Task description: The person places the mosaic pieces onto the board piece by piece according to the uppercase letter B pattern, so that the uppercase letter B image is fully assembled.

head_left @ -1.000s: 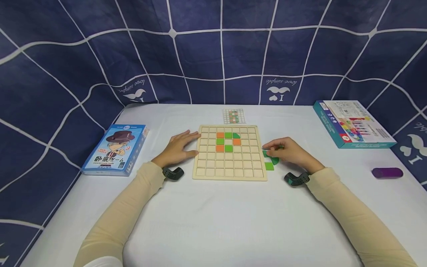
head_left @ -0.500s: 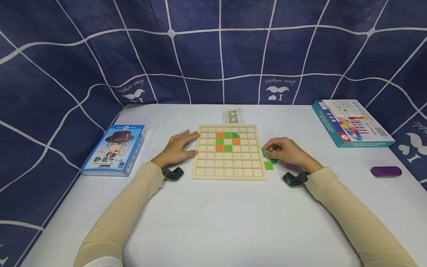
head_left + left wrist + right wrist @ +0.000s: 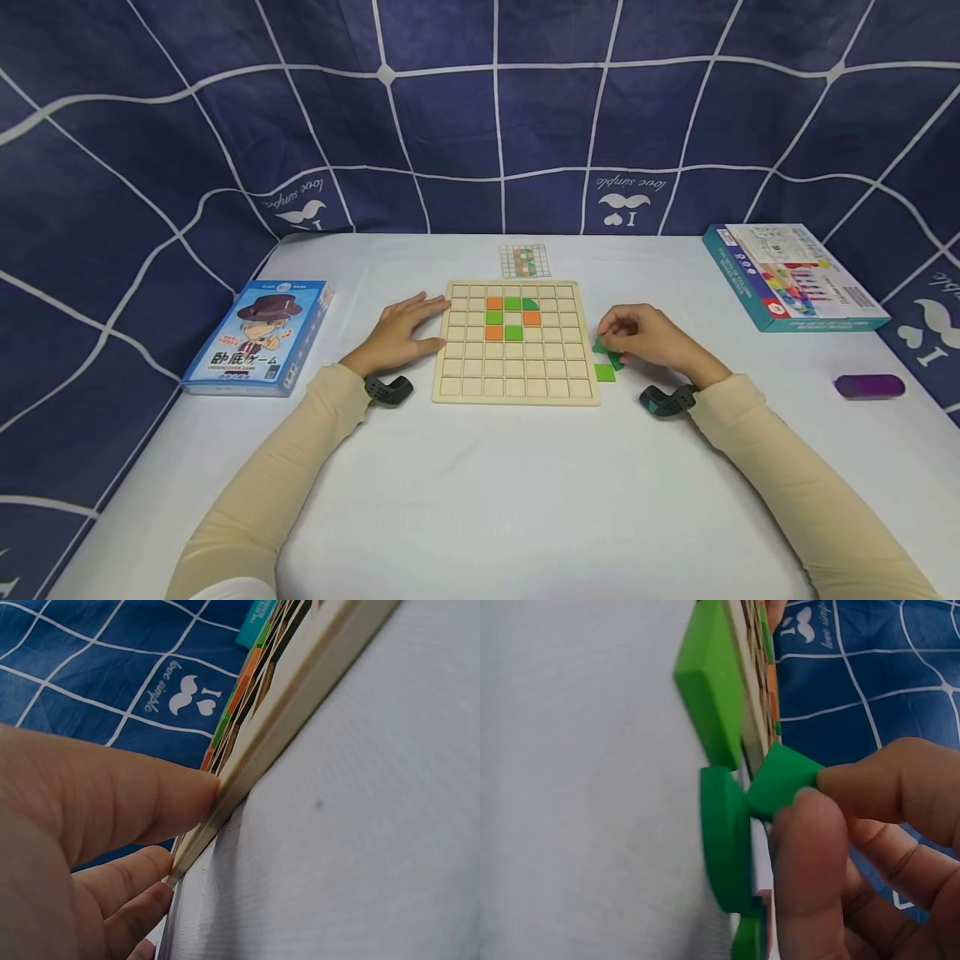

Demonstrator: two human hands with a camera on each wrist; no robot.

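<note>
A wooden grid board (image 3: 517,389) lies on the white table, with orange and green tiles set in its upper middle cells. My left hand (image 3: 397,333) rests at the board's left edge; in the left wrist view the thumb (image 3: 165,799) touches its side and the fingers are extended. Right of the board, my right hand (image 3: 651,337) pinches a dark green quarter-circle tile (image 3: 782,778) between thumb and index finger. Below it lie another dark green curved tile (image 3: 726,840) and a light green square tile (image 3: 605,373). A further green tile (image 3: 747,939) is partly hidden by the fingers.
A small pattern card (image 3: 525,261) lies behind the board. At left is a blue game box (image 3: 258,337), and at back right a teal-edged box (image 3: 798,279). A purple cylindrical object (image 3: 870,386) lies far right. Dark blue checked cloth (image 3: 450,125) hangs behind.
My right hand has shifted slightly right and up, with the dark green quarter-circle tile now lifted at its fingertips. The left hand and the board have stayed in place.
</note>
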